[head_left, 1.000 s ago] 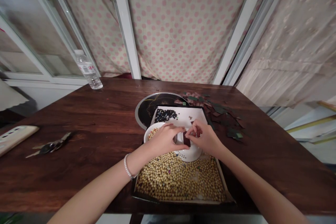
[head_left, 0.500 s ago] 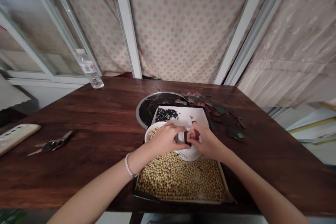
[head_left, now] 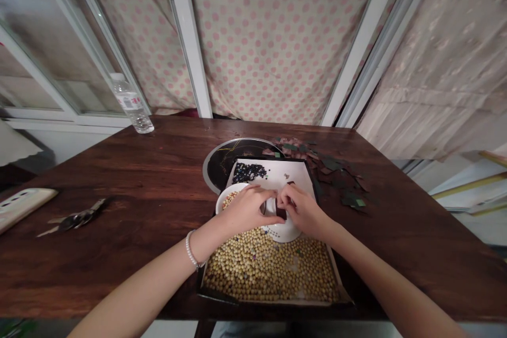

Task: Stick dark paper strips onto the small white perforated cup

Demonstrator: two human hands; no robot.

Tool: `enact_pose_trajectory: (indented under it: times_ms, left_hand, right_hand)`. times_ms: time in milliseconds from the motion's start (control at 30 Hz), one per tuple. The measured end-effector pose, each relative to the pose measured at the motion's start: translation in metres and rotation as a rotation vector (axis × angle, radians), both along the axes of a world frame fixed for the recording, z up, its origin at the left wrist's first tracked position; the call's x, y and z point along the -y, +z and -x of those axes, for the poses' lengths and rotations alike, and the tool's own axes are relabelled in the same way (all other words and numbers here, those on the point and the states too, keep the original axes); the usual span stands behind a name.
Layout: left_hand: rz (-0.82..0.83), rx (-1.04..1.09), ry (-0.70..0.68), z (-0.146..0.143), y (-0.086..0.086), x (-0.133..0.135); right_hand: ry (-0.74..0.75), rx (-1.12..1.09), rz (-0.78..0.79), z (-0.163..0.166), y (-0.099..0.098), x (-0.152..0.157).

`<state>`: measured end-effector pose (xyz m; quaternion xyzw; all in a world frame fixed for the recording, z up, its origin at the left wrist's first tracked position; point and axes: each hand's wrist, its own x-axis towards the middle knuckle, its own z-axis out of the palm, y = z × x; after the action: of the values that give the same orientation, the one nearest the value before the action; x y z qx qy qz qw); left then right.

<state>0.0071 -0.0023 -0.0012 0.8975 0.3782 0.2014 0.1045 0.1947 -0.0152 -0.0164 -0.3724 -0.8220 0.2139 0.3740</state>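
Over the beading tray, my left hand has its thumb and forefinger curved toward a small flat dark brown piece, gripping it at the tips. My right hand is closed against the same piece from the right, its fingertips pinched; anything tiny between them is hidden. Beneath the hands is a white dish with small marks near its rim. A white bowl of reddish and yellow beads is partly covered by my left hand. Yellowish round beads fill the tray's near half.
Dark beads lie in the far left of the black-edged tray. Behind it is a round black plate. Brown and green scraps are scattered right. Keys, a phone and a water bottle are left.
My right fingers have shifted slightly up and left and curled more tightly by the brown piece. My left hand keeps nearly the same pose; the whole view has shifted slightly.
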Motion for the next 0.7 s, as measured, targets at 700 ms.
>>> enact_pose_trajectory:
  times_ms: [700]
  left_hand:
    - [0.070,0.077,-0.051,0.002,-0.004,-0.005]
  right_hand:
    - [-0.027,-0.073,0.166,-0.012,0.013,0.010]
